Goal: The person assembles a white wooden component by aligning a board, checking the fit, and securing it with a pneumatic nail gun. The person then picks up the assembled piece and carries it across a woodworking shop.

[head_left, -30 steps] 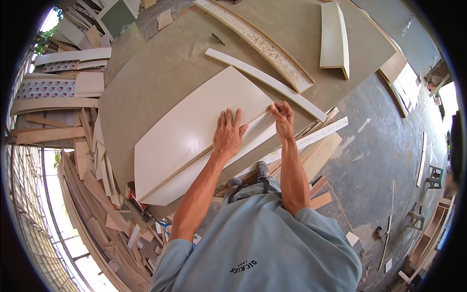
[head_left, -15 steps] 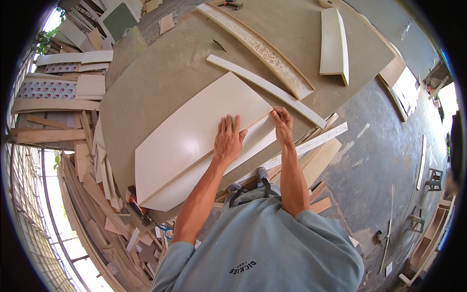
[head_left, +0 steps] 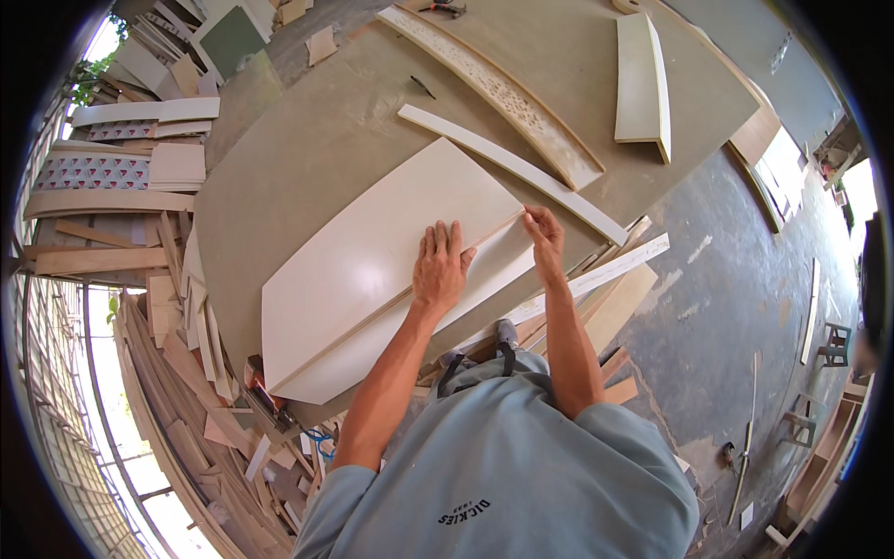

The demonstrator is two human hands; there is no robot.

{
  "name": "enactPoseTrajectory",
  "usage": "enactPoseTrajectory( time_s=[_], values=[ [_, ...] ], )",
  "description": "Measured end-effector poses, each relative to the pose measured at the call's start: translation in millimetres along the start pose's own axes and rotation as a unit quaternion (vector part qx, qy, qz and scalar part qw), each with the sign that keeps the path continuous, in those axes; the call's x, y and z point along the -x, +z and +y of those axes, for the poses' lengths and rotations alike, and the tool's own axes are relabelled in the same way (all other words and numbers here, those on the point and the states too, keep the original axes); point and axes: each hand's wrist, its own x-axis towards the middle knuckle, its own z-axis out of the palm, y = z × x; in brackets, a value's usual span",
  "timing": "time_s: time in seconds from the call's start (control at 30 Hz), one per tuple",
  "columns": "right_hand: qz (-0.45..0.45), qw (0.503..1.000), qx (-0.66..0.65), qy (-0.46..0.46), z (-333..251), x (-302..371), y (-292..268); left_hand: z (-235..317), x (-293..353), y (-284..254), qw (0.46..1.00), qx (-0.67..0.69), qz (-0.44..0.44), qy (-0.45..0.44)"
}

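Note:
A large white panel (head_left: 372,242) lies at a slant on the table, its straight near edge showing a thin tan core. Along that edge, a second white surface (head_left: 494,262) shows below it; whether the two are joined I cannot tell. My left hand (head_left: 440,268) rests flat on the upper panel near the edge, fingers stretched out and thumb to the side. At the panel's right corner, my right hand (head_left: 546,233) is closed in a pinch on the edge. Its fingertips partly cover that corner.
Beyond the panel, the broad table (head_left: 307,158) carries a narrow white strip (head_left: 512,172), a long curved wooden frame (head_left: 494,88), an angled white piece (head_left: 641,84) and black-and-orange pliers (head_left: 445,9). An orange-and-black tool (head_left: 256,377) sits at its left corner. Wood offcuts (head_left: 186,373) crowd the left.
The view has shifted very slightly. Both hands keep their places on the panel, the left flat and the right pinching the corner.

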Motion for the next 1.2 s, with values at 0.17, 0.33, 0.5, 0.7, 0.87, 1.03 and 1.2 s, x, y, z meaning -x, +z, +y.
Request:
enactPoseTrajectory(
  time_s=[0.17,0.33,0.5,0.7,0.87,1.03,1.2],
  values=[
    [0.058,0.998,0.010,-0.009,-25,7,-5,-1,4,0,1.000,0.001,0.010,-0.006],
    [-0.010,0.985,0.172,-0.018,-12,4,-17,1,2,4,0.999,0.012,0.032,-0.001],
    [0.013,0.961,0.271,-0.060,-8,10,1,1,2,4,1.000,0.005,0.027,-0.007],
    [0.046,0.954,0.294,-0.038,-19,12,15,5,5,3,0.999,0.007,0.032,-0.019],
    [0.060,0.949,0.305,-0.050,-19,8,17,8,4,6,0.998,0.001,0.066,-0.015],
    [-0.047,0.952,0.301,-0.034,-23,-12,-3,5,6,9,0.998,-0.006,0.062,-0.021],
    [-0.075,0.954,0.288,-0.033,-41,-13,0,12,4,3,0.997,0.024,0.065,-0.030]
  ],
)
